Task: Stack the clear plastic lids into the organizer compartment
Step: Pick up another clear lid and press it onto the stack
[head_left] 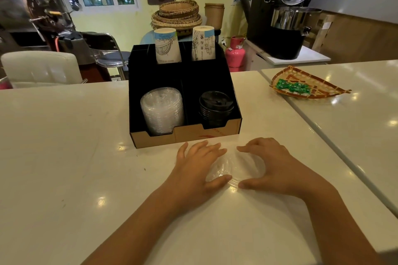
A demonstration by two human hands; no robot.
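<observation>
A clear plastic lid (233, 166) lies flat on the white counter, just in front of the black organizer (137, 92). My left hand (198, 163) and my right hand (269, 163) cup it from either side, fingers and thumbs curled round its rim. How firmly they grip it I cannot tell. A stack of clear lids (161, 109) stands in the organizer's front left compartment. Black lids (215, 107) fill the front right one. Two stacks of upturned paper cups (167, 46) rise from the back compartments.
A woven tray (323, 86) with green sweets lies on the adjoining counter at the right. A seam (323, 133) runs between the two counters. Behind the counter are a white chair (41, 69), a pink gas cylinder (235, 51) and a dark machine.
</observation>
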